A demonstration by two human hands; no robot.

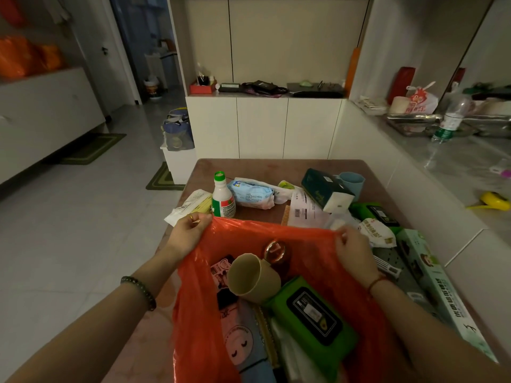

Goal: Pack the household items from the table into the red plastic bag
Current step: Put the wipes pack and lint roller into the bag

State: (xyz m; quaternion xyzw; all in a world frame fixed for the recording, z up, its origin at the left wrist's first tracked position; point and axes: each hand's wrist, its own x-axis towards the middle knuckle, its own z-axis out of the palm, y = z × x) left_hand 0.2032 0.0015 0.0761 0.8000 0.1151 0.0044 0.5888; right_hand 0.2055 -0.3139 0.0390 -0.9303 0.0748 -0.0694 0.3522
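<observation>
Brown table (249, 167), far edge w/ a white bottle (223, 199) & tissue box (326, 190) still unpacked, carries the red plastic bag (249, 239) at its near edge, rim pinched by left hand (188, 233) & right hand (352, 244), and should be kept stretched wide so items drop in cleanly.

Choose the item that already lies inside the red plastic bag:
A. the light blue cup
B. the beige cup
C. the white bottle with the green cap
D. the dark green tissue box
B. The beige cup lies on its side inside the red plastic bag, beside a green wipes pack, while both hands hold the bag's rim open; the other three items stand on the table beyond the bag.
</observation>
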